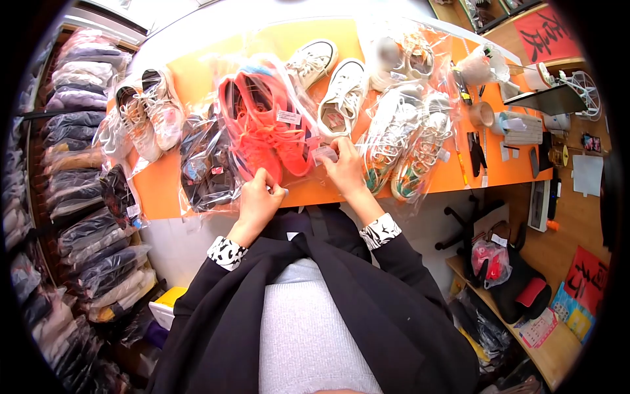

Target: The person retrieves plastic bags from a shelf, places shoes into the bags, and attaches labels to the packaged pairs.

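Observation:
A pair of coral-red shoes [262, 131] in a clear plastic bag lies on the orange table [305, 195], with a white label on it. At the bag's near left edge is my left hand [260, 202], its fingers pinched together; what they hold is too small to make out. Over the bag's right edge, my right hand [346, 172] pinches the clear plastic beside a small label. Behind my right hand stand white canvas shoes [343, 97] without a visible bag. Bagged dark shoes [209, 161] lie to the left of the coral pair.
Bagged white-and-green shoes [410, 134] lie to the right, white sneakers [149, 115] at the far left. A tape roll [481, 114] and black scissors [477, 152] are on the right side. Racks of bagged items [82, 144] line the left. A chair [469, 226] stands below right.

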A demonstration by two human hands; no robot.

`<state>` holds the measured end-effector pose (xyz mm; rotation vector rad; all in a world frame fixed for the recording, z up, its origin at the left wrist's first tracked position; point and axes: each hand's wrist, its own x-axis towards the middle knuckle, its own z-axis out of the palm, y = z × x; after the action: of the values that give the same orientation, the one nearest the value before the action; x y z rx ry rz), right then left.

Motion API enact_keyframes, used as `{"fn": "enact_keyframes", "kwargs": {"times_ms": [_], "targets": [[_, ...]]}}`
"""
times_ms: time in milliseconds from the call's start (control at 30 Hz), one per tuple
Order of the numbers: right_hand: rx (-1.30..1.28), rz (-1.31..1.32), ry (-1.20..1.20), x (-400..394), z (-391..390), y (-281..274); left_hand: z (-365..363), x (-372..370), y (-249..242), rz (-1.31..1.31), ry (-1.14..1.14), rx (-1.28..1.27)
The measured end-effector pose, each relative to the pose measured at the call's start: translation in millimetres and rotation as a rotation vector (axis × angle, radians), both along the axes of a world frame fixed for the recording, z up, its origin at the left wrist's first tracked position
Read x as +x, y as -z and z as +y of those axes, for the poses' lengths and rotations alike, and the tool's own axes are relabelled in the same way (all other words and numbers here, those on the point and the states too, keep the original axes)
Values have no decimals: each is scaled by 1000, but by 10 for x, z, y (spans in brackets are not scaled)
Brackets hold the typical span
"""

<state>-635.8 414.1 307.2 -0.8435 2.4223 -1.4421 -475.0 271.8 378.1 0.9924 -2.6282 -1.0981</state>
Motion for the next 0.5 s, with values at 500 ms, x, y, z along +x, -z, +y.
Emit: {"fn": "enact_keyframes", "kwargs": {"times_ms": [500], "targets": [[94, 29, 209, -436, 553, 304, -143, 1096, -97, 186, -670, 103]]}}
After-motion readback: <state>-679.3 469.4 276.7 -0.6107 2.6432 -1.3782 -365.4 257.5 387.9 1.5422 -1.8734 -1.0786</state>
